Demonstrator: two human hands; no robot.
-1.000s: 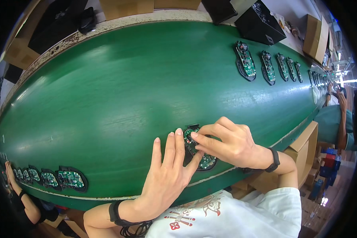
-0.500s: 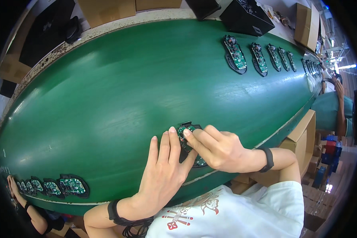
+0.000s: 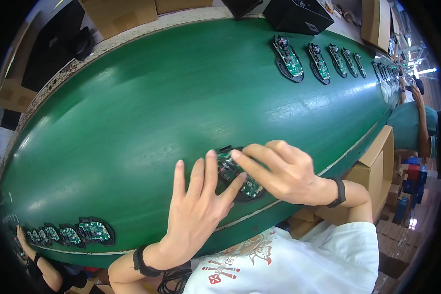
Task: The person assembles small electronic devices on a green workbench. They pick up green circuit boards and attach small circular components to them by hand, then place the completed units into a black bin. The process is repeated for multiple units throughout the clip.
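Note:
A green circuit board (image 3: 250,187) in a black plastic housing lies on the green work surface close to me, partly covered by my hands. Flat beside it, my left hand (image 3: 196,210) has long, spread fingers. Its index fingertip touches the housing's left edge and its thumb rests on the board, so the piece sits between them. My right hand (image 3: 284,171) is closed over the upper right end of the board, fingers curled and thumb tip down on it. Whatever those fingers pinch is hidden.
Similar boards in housings stand in rows at far right (image 3: 287,61) and near left (image 3: 95,231). A black bin (image 3: 299,17) and cardboard boxes line the far edge. An open carton (image 3: 372,169) is at my right. Another person's hand (image 3: 23,240) shows at left; a person (image 3: 416,125) is at right.
My right hand has shifted slightly right and up, uncovering more of the board. My left fingers have spread a little, and the whole view has tilted slightly.

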